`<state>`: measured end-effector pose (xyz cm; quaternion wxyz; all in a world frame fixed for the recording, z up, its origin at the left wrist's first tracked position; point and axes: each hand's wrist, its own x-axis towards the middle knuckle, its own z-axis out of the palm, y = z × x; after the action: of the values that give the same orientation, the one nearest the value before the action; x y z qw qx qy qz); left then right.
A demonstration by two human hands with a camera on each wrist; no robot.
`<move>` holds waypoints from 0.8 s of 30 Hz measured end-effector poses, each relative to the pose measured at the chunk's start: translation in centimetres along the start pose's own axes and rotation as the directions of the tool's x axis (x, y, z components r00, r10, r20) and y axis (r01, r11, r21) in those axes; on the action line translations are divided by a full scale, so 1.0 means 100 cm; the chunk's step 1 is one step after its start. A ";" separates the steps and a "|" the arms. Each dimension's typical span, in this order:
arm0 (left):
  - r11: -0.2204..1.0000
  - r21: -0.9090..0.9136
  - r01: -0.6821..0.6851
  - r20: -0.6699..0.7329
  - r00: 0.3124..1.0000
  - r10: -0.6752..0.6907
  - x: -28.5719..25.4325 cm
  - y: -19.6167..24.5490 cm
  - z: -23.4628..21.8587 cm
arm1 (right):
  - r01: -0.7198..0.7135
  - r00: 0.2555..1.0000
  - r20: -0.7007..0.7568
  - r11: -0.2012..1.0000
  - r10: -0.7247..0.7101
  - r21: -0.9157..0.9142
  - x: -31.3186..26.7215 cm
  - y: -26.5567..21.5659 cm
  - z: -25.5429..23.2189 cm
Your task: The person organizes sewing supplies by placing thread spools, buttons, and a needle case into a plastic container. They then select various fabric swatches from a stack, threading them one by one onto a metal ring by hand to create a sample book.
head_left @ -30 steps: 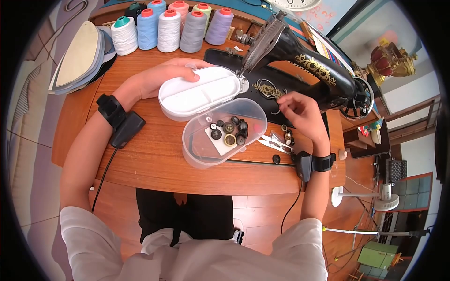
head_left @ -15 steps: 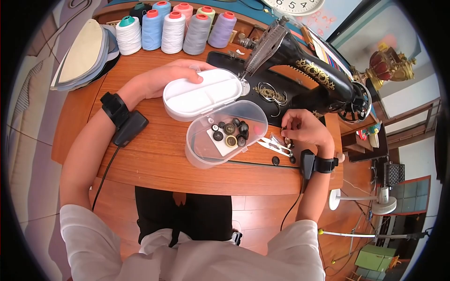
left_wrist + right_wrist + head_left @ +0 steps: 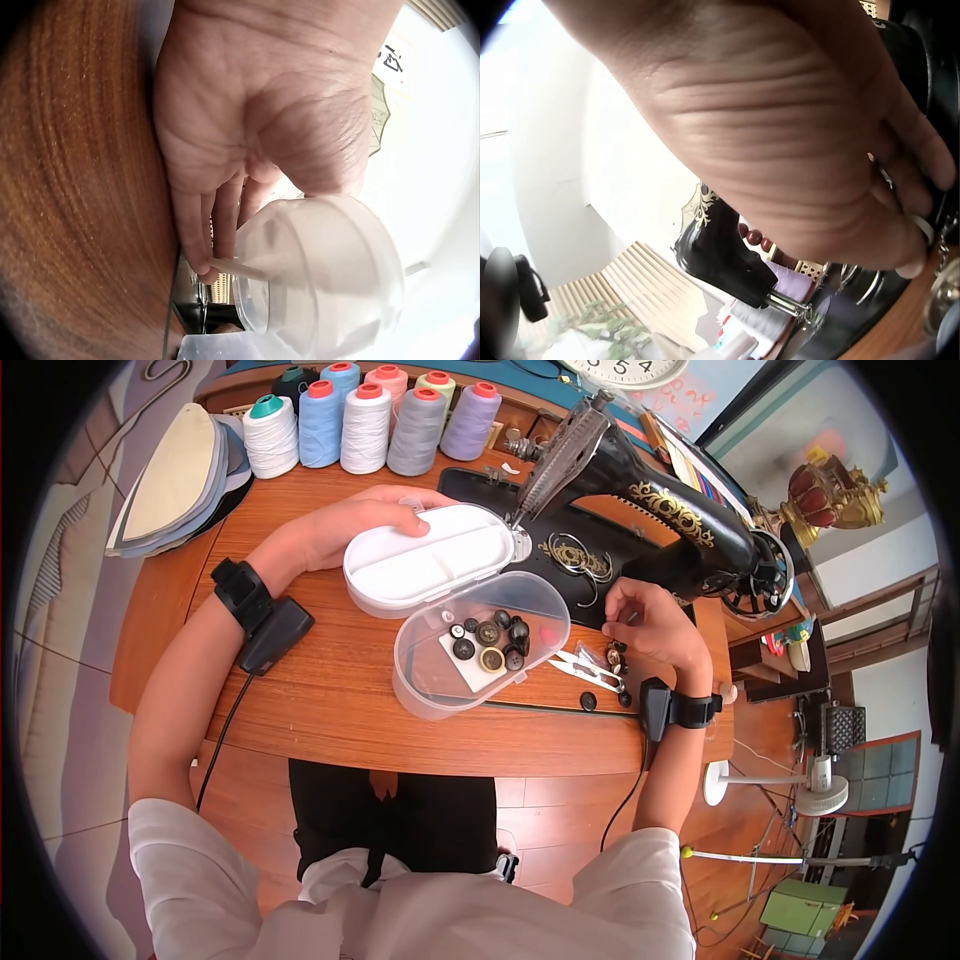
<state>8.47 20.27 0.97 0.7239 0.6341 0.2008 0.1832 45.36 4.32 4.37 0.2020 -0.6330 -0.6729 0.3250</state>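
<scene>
The left hand (image 3: 355, 525) grips the white two-compartment half (image 3: 430, 560) of an oval case, thumb on top and fingers behind it. Hinged to that half, the clear half (image 3: 420, 670) lies on the table with several dark buttons (image 3: 487, 633) and a white card in it. In the left wrist view the hand (image 3: 262, 112) is beside the translucent case (image 3: 330, 277). Over the table, right of the case, the right hand (image 3: 660, 625) has curled fingers and thumb pinching a small item, its kind unclear. In the right wrist view the hand (image 3: 780, 135) largely hides it.
A black sewing machine (image 3: 680, 510) stands behind, metal rings (image 3: 578, 555) on its bed. White snips (image 3: 590, 668), loose buttons (image 3: 588, 701) and a small clear bag lie below the right hand. Thread spools (image 3: 366, 430) and stacked oval pieces (image 3: 180, 480) are at the back left.
From beside the metal rings, the right hand has moved toward the front right, near the loose buttons, then lifted slightly. The left hand keeps its grip on the case.
</scene>
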 end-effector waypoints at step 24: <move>1.000 -0.003 -0.001 0.011 1.000 0.001 0.001 0.000 -0.002 | 0.491 0.846 -0.410 0.795 -0.340 0.355 0.003 -0.040 0.056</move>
<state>8.49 20.48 0.95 0.7259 0.6342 0.1961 0.1802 38.61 3.62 3.20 0.5172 -0.4481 -0.6608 0.3083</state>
